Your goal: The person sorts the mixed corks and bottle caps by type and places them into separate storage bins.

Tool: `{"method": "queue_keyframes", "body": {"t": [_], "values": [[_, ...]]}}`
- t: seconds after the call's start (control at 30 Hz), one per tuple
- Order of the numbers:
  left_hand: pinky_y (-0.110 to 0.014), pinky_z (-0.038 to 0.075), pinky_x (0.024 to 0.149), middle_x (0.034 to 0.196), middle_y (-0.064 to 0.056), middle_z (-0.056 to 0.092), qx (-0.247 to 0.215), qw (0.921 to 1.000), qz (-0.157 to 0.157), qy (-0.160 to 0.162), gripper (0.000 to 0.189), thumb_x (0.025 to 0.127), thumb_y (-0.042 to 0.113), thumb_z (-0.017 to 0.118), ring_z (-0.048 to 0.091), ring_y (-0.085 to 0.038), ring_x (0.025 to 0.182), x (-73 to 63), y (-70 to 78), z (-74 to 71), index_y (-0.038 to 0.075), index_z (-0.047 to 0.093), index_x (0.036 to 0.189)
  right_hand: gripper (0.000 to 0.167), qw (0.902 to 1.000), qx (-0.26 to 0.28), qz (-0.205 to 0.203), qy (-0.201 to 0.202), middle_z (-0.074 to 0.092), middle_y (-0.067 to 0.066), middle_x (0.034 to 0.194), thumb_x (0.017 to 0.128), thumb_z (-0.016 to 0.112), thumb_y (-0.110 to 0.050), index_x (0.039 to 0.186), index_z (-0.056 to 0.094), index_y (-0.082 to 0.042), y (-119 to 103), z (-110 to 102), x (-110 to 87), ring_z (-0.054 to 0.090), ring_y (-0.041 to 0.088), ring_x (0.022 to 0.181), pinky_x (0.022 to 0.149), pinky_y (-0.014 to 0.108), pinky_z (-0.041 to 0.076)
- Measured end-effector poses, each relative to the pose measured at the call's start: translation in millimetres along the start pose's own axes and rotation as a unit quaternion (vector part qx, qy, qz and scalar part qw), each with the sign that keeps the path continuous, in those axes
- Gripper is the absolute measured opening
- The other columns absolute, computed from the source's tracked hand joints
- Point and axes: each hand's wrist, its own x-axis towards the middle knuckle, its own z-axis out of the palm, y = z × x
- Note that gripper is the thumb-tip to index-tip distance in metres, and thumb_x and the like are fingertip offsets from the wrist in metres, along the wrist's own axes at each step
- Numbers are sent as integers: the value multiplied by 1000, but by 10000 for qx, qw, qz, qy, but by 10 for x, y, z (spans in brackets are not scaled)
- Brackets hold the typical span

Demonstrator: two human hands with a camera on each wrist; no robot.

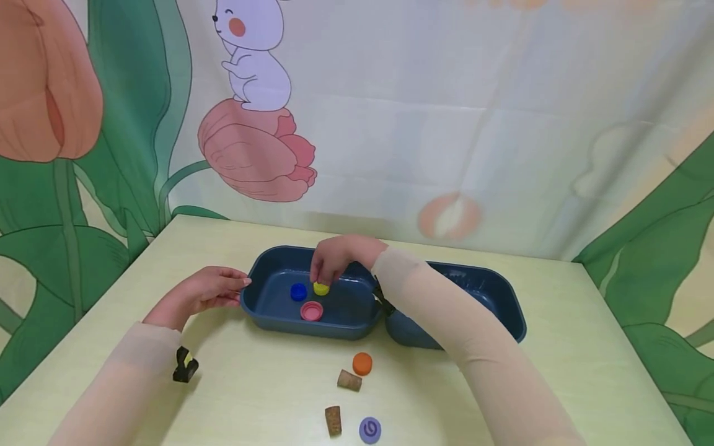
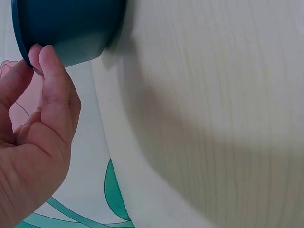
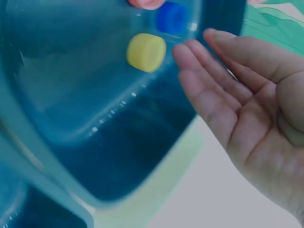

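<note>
With thumb and fingertips, my left hand (image 1: 214, 288) pinches the left rim of a dark blue tray (image 1: 312, 331); the left wrist view shows the fingers (image 2: 54, 85) at that rim. My right hand (image 1: 334, 260) reaches over the same tray. In the right wrist view its fingers (image 3: 213, 90) are loosely bent, with nothing between them, beside a yellow bottle cap (image 3: 146, 52). Also in the tray lie a blue bottle cap (image 1: 298, 292) and a pink bottle cap (image 1: 312, 311).
A second dark blue tray (image 1: 504, 297) stands to the right, partly hidden by my right sleeve. In front of the trays lie an orange cap (image 1: 362, 363), a cork (image 1: 349, 380), another cork (image 1: 333, 420) and a purple cap (image 1: 370, 430). A printed curtain (image 1: 390, 155) hangs behind the table.
</note>
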Motion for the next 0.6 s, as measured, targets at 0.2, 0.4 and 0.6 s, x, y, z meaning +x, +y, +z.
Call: {"method": "queue_keyframes", "body": {"t": [0.2, 0.4, 0.6], "values": [[-19, 61, 73, 81, 6, 64, -33, 10000, 12, -32, 51, 107, 22, 55, 63, -6, 74, -8, -15, -10, -13, 43, 142, 35, 9981, 55, -281, 545, 71, 12, 119, 101, 59, -10, 133, 64, 0, 71, -105, -278, 63, 14, 95, 91, 25, 58], [-19, 61, 72, 81, 6, 64, -80, 10000, -5, -31, 50, 107, 21, 55, 63, -6, 73, -8, -22, -6, -13, 44, 141, 31, 9885, 312, -804, 1240, 72, 18, 121, 102, 58, -13, 129, 66, 0, 154, -147, -628, 69, 20, 99, 91, 30, 59], [-19, 61, 72, 81, 7, 65, -104, 9999, 63, -22, 50, 106, 20, 55, 64, -5, 73, -5, -12, -8, -14, 43, 141, 27, 9722, 681, -1158, 1920, 73, 16, 102, 102, 60, -14, 123, 68, 2, 297, -108, -964, 66, 16, 88, 80, 24, 54]]}}
